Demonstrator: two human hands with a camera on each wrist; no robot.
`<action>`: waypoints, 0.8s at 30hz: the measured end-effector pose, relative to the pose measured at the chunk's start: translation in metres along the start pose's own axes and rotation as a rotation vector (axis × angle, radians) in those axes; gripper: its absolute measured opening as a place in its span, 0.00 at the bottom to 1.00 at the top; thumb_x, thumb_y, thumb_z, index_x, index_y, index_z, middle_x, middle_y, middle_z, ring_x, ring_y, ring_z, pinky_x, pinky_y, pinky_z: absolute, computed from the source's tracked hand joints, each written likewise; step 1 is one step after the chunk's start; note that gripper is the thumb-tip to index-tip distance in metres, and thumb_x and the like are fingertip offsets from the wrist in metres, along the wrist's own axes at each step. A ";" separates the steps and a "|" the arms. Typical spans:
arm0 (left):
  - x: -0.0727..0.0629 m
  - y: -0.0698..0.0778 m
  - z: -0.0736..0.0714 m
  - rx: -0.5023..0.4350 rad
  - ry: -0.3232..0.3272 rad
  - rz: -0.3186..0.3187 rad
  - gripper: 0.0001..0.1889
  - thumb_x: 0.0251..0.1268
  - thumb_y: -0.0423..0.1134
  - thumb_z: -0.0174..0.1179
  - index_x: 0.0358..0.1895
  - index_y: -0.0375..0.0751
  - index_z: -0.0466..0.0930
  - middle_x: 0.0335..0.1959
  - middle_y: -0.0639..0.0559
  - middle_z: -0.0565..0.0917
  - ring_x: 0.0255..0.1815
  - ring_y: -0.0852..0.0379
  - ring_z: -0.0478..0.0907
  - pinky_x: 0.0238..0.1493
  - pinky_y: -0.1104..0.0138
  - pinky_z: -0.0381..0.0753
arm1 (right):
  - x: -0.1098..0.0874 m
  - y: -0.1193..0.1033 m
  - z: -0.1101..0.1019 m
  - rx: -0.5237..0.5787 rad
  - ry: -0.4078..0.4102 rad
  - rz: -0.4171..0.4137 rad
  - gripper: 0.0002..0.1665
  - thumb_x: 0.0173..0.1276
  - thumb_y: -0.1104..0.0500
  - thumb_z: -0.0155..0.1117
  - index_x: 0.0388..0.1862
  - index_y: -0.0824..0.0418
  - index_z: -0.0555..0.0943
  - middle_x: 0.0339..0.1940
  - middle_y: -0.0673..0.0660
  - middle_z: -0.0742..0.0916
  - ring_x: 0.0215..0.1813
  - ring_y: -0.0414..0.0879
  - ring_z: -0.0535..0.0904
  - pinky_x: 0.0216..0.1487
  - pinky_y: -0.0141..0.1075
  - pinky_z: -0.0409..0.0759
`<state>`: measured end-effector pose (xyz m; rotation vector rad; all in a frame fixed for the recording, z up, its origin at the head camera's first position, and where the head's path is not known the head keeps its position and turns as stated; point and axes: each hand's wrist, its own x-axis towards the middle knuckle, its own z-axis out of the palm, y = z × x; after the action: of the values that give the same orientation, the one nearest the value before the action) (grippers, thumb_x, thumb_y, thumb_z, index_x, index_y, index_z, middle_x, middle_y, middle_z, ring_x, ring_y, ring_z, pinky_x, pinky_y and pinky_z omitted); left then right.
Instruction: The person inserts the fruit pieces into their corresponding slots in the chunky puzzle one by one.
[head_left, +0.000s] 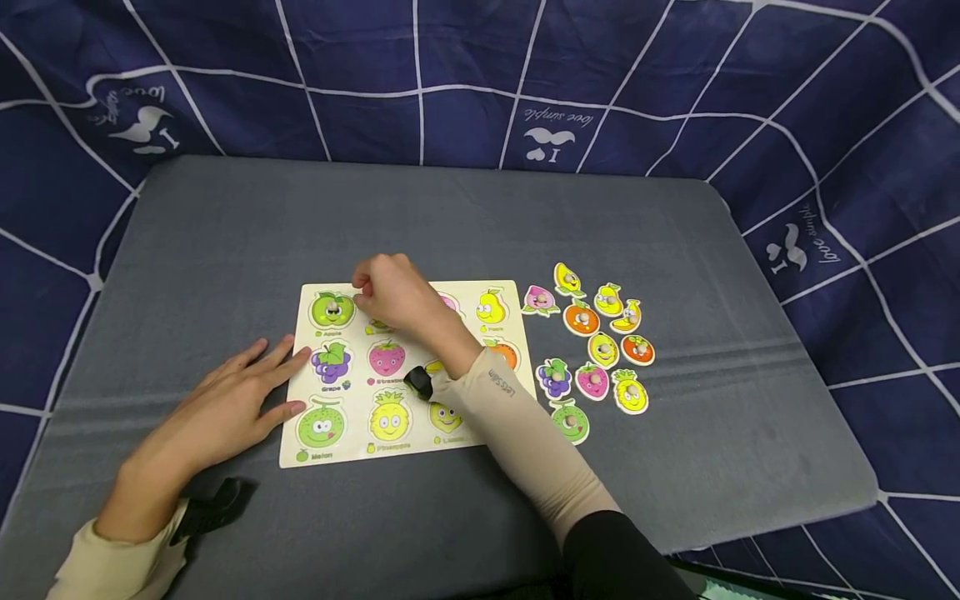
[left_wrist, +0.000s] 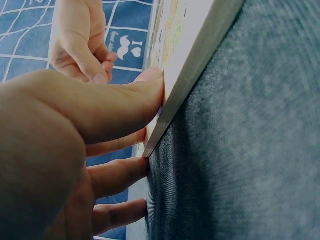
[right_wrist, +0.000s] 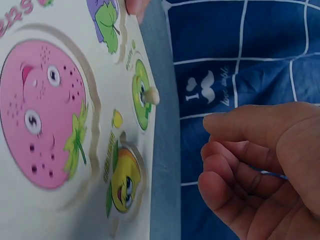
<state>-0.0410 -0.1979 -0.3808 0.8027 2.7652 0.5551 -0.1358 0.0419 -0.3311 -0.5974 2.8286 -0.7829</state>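
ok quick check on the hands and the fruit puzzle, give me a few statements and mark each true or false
1. The apple piece sits in the board. True.
2. The left hand is away from the board. False: it touches the board's left edge.
3. The grape piece lies to the right of the board. True.
4. The strawberry piece sits in the board. False: it lies loose to the right of the board.
5. The right hand is above the board. True.
6. The melon piece is in the right hand. False: it lies on the table, and no piece shows in that hand.
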 end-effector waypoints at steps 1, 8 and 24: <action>0.000 0.000 0.000 0.000 0.001 0.001 0.37 0.63 0.47 0.68 0.72 0.36 0.66 0.72 0.28 0.62 0.70 0.22 0.56 0.63 0.33 0.55 | -0.001 0.001 -0.001 0.005 0.002 -0.003 0.05 0.66 0.62 0.66 0.39 0.60 0.87 0.28 0.49 0.83 0.32 0.40 0.76 0.35 0.26 0.72; -0.001 0.000 -0.001 -0.010 0.005 -0.003 0.37 0.63 0.46 0.68 0.73 0.36 0.66 0.72 0.28 0.62 0.70 0.22 0.55 0.63 0.32 0.55 | -0.009 0.009 -0.014 0.046 0.008 -0.018 0.07 0.67 0.61 0.66 0.41 0.62 0.87 0.32 0.51 0.85 0.35 0.41 0.78 0.38 0.26 0.74; -0.001 0.002 -0.003 -0.014 -0.008 -0.023 0.38 0.63 0.46 0.68 0.74 0.37 0.64 0.73 0.29 0.60 0.71 0.23 0.53 0.62 0.31 0.53 | -0.028 0.039 -0.030 0.084 0.097 -0.006 0.06 0.65 0.64 0.67 0.39 0.65 0.87 0.31 0.54 0.86 0.34 0.42 0.79 0.37 0.26 0.74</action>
<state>-0.0401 -0.1977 -0.3774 0.7671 2.7566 0.5656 -0.1311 0.0984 -0.3247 -0.5707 2.8644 -0.9510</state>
